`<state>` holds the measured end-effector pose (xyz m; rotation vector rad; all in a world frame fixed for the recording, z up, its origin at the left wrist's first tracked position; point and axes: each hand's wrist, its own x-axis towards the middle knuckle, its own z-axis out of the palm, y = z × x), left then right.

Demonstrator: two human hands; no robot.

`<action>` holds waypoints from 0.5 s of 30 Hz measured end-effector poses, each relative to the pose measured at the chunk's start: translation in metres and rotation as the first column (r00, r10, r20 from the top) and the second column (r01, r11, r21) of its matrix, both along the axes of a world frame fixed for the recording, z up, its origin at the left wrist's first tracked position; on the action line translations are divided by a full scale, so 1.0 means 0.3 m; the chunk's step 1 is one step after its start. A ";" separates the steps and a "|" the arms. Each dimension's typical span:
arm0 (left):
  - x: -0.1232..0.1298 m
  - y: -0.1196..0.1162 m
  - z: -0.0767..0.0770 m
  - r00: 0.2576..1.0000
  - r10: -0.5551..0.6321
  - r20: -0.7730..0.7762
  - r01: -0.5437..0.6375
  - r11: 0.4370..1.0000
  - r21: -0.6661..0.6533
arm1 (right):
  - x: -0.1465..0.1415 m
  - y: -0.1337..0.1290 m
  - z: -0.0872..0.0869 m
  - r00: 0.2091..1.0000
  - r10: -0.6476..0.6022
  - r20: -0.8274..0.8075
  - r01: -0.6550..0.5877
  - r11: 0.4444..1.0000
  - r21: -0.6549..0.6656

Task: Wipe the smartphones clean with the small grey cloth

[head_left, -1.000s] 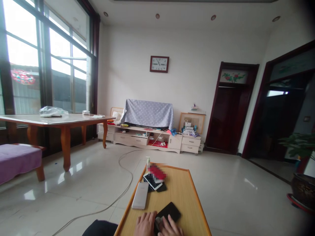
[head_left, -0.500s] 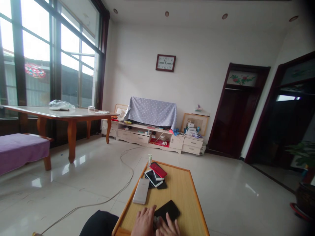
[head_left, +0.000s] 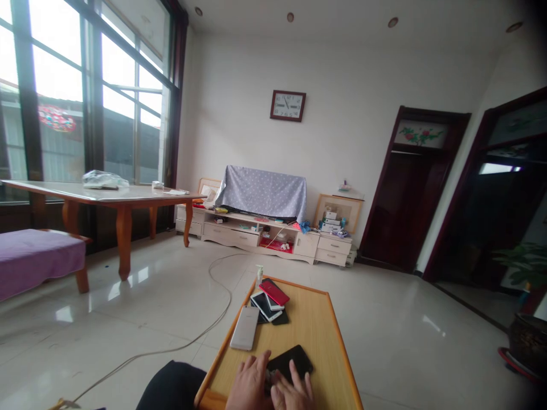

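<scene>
the left hand (head_left: 248, 382) and right hand (head_left: 293, 392) meet over a black phone (head_left: 294, 360) on the wooden surface (head_left: 318, 319); whether their fingers grip anything is unclear.

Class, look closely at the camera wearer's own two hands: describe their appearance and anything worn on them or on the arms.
The left hand and the right hand are bare, five-fingered human hands without gloves. No sleeve, cable or marking shows; the picture's lower edge cuts off the forearms. Any small ring is too fine to rule out.
</scene>
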<state>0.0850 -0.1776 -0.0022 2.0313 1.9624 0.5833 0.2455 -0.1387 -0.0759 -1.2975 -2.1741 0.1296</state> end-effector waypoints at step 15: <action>0.001 0.012 0.005 1.000 -0.016 0.001 0.016 1.000 -0.013 | 0.052 0.036 0.028 1.000 -0.015 -0.024 0.017 0.996 0.083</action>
